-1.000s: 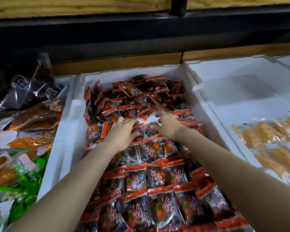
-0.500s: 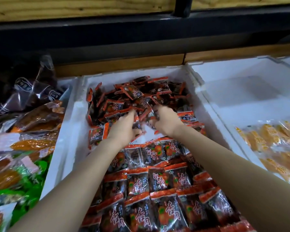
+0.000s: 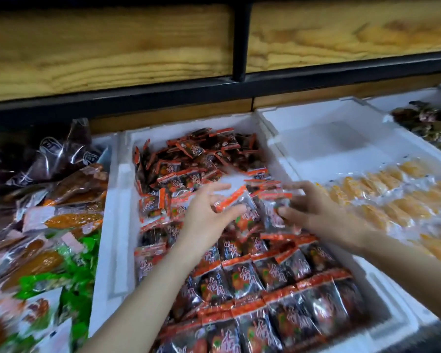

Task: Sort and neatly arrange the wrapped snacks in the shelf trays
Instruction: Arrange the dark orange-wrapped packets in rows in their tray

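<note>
Nearest the camera, packets lie in neat overlapping rows (image 3: pixel 252 312) that fill the front half of the white foam tray (image 3: pixel 117 225), red-sealed edges all pointing away. Just beyond the last row both hands work over the middle of the tray. The left hand (image 3: pixel 206 217) pinches one packet (image 3: pixel 231 201) between thumb and fingers, lifted a little off the pile. The right hand (image 3: pixel 316 215) is curled round a second packet (image 3: pixel 274 207) just beside it, though blur makes its exact hold hard to read. Behind the hands the remaining packets sit in a loose heap (image 3: pixel 204 154) against the tray's back wall, lying at every angle, some on edge. These are small, light pouches in glossy film. They will likely slide over each other easily and crinkle rather than break, and the soft filling should take a gentle squeeze. The flat sealed strip at the end looks the surest place to pinch, since the slick middle may slip. To the right a neighbouring tray holds yellow snacks (image 3: pixel 392 200), and a wooden shelf (image 3: pixel 112 47) runs across above.
</note>
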A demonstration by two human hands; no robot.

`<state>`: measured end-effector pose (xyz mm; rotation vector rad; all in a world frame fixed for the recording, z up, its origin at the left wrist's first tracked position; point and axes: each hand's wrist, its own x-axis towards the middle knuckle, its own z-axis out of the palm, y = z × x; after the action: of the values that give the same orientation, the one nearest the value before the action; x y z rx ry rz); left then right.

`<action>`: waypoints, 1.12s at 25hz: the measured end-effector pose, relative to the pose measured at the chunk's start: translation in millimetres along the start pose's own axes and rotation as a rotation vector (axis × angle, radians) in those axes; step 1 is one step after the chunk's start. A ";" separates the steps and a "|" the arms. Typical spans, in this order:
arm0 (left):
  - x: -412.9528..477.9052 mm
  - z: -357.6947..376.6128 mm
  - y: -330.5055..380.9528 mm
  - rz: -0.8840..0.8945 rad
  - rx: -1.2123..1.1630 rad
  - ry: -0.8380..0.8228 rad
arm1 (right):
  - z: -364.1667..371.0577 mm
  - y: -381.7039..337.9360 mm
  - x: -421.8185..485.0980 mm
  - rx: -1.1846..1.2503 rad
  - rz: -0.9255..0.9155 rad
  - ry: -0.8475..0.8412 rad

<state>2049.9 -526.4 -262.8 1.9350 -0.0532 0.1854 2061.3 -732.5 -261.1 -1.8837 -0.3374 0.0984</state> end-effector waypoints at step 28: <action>-104.2 45.7 1.4 -0.271 -0.210 -0.113 | -17.6 54.2 -134.4 -1.386 -0.285 0.108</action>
<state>1951.7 -574.7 -293.7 1.7212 0.1108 -0.1066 1947.0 -802.4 -319.2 -3.1403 -0.6961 -0.5720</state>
